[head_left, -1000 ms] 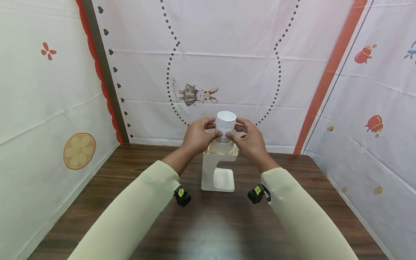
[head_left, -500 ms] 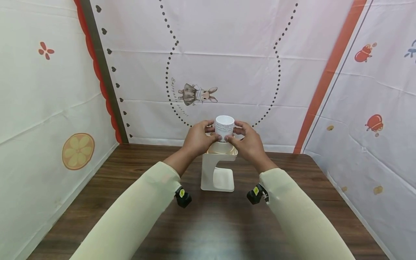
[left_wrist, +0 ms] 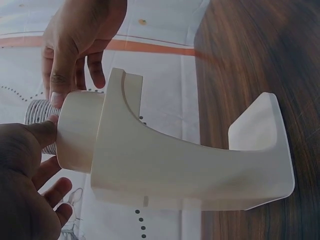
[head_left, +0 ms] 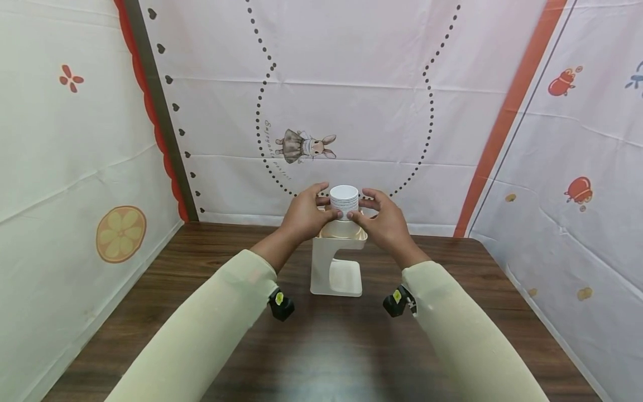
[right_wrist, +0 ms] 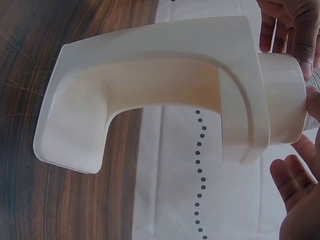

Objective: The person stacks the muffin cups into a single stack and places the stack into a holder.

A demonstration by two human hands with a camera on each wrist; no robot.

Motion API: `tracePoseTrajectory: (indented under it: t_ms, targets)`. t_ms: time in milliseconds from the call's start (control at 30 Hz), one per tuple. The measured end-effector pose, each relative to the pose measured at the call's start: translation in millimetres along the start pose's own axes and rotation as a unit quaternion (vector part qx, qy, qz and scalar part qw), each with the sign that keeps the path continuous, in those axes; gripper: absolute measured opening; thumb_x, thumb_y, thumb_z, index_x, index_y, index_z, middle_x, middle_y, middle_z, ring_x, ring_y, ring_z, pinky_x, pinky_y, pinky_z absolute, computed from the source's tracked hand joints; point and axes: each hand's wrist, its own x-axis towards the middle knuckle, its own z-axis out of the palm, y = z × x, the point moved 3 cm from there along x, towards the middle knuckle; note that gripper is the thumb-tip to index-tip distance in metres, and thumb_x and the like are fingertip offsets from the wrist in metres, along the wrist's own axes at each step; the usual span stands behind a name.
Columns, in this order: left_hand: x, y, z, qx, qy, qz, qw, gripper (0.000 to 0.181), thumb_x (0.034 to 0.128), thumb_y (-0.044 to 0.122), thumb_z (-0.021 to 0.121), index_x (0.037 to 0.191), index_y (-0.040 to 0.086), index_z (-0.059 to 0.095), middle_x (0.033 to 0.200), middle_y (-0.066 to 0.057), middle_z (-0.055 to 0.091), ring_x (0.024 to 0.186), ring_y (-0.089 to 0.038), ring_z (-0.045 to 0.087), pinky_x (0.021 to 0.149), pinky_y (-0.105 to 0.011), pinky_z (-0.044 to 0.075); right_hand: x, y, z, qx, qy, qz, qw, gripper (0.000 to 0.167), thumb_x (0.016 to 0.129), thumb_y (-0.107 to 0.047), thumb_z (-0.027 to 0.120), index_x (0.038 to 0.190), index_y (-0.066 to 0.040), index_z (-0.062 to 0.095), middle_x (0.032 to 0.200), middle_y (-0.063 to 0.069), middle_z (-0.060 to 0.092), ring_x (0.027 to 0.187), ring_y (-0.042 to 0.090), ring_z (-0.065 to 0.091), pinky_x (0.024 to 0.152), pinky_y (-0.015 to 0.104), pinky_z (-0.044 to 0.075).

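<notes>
A stack of white paper cups stands in the round collar atop a cream cup dispenser. My left hand holds the stack from the left, thumb in front and fingers along the side. Opposite it, my right hand grips the stack in the same way. Both thumbs sit just above the collar rim, as the left wrist view shows with the ribbed cup rims sticking out. The cups' lower part is hidden inside the collar. Below, the dispenser's open bay ends in a flat base.
The dispenser stands on a dark wood table. A printed white cloth hangs behind the table, with similar cloths at left and right. A small black wrist camera is on the left wrist, another on the right.
The cup stack has sunk down into the dispenser's collar, so less of it shows above. Both hands stay around it, with their thumbs still at its front. The dispenser keeps its place.
</notes>
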Motion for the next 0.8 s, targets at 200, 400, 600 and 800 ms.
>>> tracePoseTrajectory:
  t_ms: [200,400,600,800]
  targets:
    - [-0.8,1.1,-0.9,-0.002,0.000,-0.002,1.0000,0.080,0.0878,0.020,0.083,0.156,0.013,0.041,0.132,-0.010,0.067,0.122,-0.024,0.063,0.097,-0.039,0.052,0.0,0.9,0.3,-0.002,0.005,-0.001,1.0000,0.073,0.092,-0.031,0.079,0.153,-0.014,0.042,0.138,0.010,0.063,0.094,0.030,0.071,0.082,0.046,0.057]
    - [-1.5,1.5,-2.1,-0.008,0.002,0.000,1.0000,0.078,0.0878,0.021,0.084,0.154,0.014,0.043,0.130,-0.010,0.068,0.121,-0.025,0.064,0.096,-0.040,0.052,-0.9,0.4,0.4,-0.008,0.007,0.001,0.9999,0.074,0.091,-0.031,0.080,0.153,-0.014,0.043,0.136,0.009,0.065,0.094,0.029,0.070,0.081,0.045,0.057]
    - [-3.5,1.4,-3.1,-0.002,-0.001,-0.008,1.0000,0.080,0.0875,0.025,0.084,0.155,0.016,0.042,0.132,-0.008,0.067,0.123,-0.027,0.062,0.099,-0.042,0.050,-2.5,1.9,-1.2,-0.001,0.004,0.008,1.0000,0.076,0.091,-0.032,0.080,0.154,-0.016,0.041,0.138,0.006,0.064,0.095,0.029,0.070,0.083,0.046,0.056]
    - [-4.3,0.4,-4.2,0.004,0.000,-0.010,0.9999,0.081,0.0875,0.029,0.084,0.156,0.017,0.042,0.136,-0.006,0.065,0.127,-0.027,0.059,0.102,-0.044,0.048,-3.5,3.6,-2.8,-0.004,0.004,-0.002,1.0000,0.078,0.091,-0.033,0.080,0.155,-0.015,0.039,0.140,0.004,0.063,0.099,0.030,0.069,0.089,0.049,0.054]
